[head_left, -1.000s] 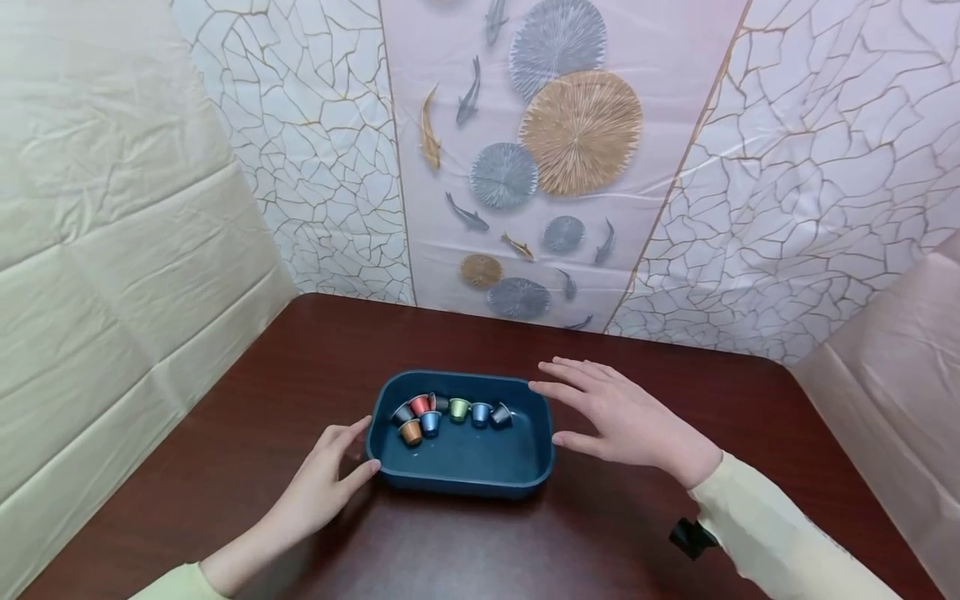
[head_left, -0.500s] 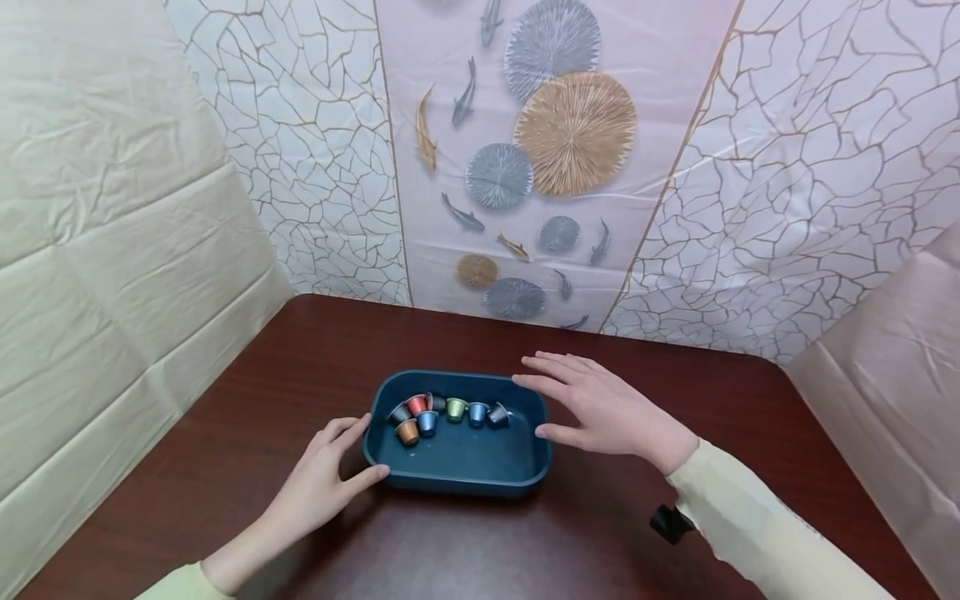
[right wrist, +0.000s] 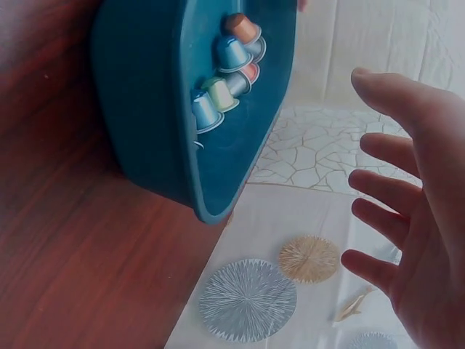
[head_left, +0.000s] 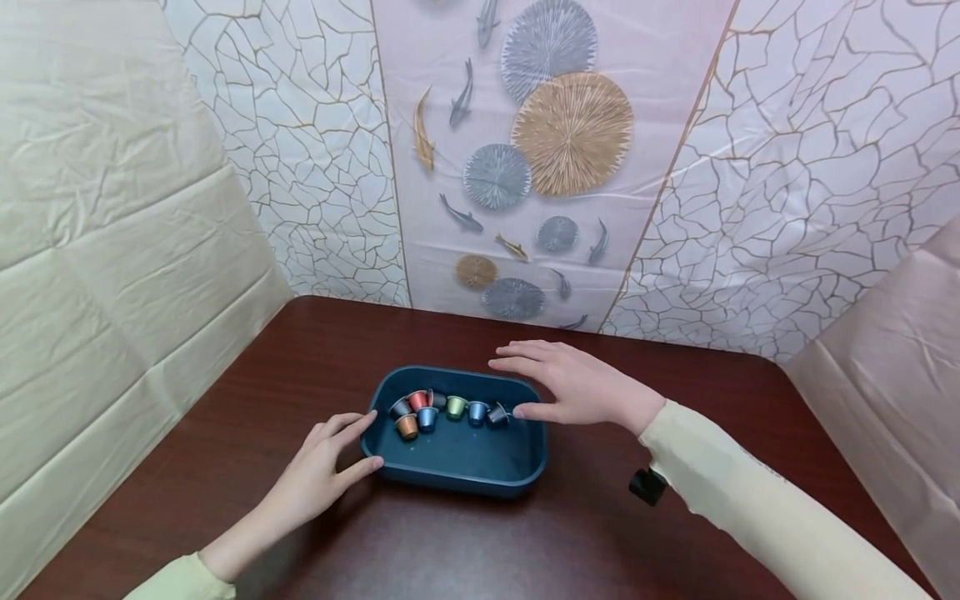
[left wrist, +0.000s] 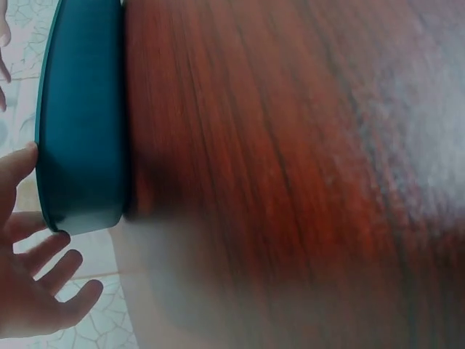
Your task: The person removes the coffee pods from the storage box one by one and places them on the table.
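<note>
A dark blue tray (head_left: 465,460) with raised walls lies on the table. Several coffee capsules lie in its back left half: an orange capsule (head_left: 407,427), a red capsule (head_left: 417,401), a green capsule (head_left: 456,407), blue ones and dark ones. My left hand (head_left: 318,467) touches the tray's left end, fingers spread and thumb at the near corner; the left wrist view shows the fingertips (left wrist: 49,251) at the rim. Over the tray's right end hovers my right hand (head_left: 573,383), fingers extended and holding nothing, its thumb close to the rightmost dark capsule (head_left: 498,416).
The dark red wooden table (head_left: 480,542) reaches out around the tray. Behind it hangs a patterned cloth backdrop (head_left: 495,250), with pale cloth walls (head_left: 135,250) at both sides. A black wrist camera (head_left: 647,486) sits at the right sleeve.
My right hand has moved left and slightly away from me, from beside the tray's right rim to over its right end. The left hand stays at the left end; the capsules lie as before.
</note>
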A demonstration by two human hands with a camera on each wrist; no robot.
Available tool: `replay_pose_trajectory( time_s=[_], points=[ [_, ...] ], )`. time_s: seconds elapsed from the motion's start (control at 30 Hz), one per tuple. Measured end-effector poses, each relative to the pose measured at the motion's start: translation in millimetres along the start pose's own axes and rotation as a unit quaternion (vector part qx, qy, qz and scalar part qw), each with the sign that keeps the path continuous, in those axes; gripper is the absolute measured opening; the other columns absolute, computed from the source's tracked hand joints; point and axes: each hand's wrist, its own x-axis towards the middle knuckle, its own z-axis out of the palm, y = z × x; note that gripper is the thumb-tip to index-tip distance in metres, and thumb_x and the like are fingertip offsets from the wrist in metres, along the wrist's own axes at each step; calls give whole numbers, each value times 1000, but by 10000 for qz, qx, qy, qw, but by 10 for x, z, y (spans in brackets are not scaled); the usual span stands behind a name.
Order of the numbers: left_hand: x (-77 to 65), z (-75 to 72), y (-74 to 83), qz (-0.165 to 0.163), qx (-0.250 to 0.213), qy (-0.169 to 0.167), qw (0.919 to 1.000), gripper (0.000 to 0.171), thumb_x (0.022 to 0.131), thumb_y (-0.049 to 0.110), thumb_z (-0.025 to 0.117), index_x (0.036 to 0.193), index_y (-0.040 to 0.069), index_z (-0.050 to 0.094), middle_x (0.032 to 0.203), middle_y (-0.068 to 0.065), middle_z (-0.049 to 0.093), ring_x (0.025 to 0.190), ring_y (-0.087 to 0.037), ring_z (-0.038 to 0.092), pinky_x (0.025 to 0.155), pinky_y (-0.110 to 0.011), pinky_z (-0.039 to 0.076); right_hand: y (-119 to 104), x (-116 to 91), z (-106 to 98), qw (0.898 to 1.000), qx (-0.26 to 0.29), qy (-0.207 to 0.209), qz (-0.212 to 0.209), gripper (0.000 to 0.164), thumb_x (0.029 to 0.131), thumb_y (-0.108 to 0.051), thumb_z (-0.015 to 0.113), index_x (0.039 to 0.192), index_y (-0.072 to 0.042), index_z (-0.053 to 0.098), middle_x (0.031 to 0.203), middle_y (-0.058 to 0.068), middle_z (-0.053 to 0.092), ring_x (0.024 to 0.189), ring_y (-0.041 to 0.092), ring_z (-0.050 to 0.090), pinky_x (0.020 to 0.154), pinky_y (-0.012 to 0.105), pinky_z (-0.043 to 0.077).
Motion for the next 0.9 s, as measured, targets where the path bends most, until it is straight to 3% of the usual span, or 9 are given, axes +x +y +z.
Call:
replay_pose_trajectory(
  time_s=[0.2,0.53,0.9],
  points=[
    [5,6,-14,-59,-39,-9,10000,63,86,35,76,142,13,55,134,-10,59,119,-29,54,95,-51,53,9,172,-15,9996,211,-132,-95,67,91,-49,66,149,-22,45,155,2,45,145,24,40,117,50,37],
    [28,3,-26,-122,-222,-96,9996,67,88,33,75,146,11,50,138,-13,57,124,-34,53,99,-58,50,51,489,24,9971,656,-264,-264,66,91,-46,69,148,-24,46,153,-2,47,143,19,43,115,45,40],
    [47,-31,22,-438,-279,-169,9985,72,86,33,76,147,7,47,141,-19,55,125,-39,53,98,-60,50,26,953,228,9943,680,-402,-711,61,89,-38,73,144,-23,51,148,-5,53,138,15,47,115,40,42]
  ],
)
